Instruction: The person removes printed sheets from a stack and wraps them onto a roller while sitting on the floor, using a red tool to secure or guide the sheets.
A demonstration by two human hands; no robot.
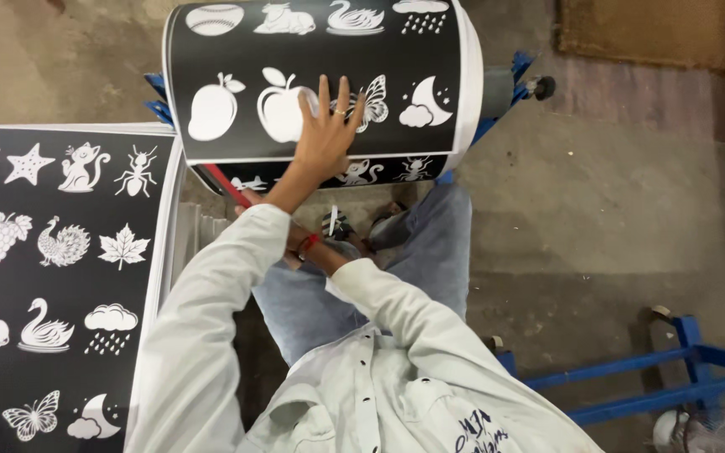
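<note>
**Hand pressed flat on a curved black picture sheet**

The floor is bare grey concrete (614, 210), stained and scuffed, with a brown mat (665, 29) at its top right corner and a blue metal frame (656, 377) at its lower right.

Two large things carry white silhouettes. At the left edge of the view lies a flat black printed sheet with a white border (52, 277); fifteen silhouettes show on it, some cut by the edge. At top centre a second black printed sheet with a white border (312, 80) curves over a roller on a blue stand (518, 71); eight silhouettes show on its upper face in two rows, and three more on the strip below its white edge.

The person, seen from above, wears a white buttoned shirt (362, 369) and blue jeans (430, 252).

The left hand (326, 134) lies open and flat on the curved sheet near its lower edge, fingers spread, covering part of the apple shape and clasping nothing. A ring sits on one finger. The right hand (295, 243) is mostly hidden behind the left sleeve; a red band shows at the wrist, and I cannot tell its grip.
</note>
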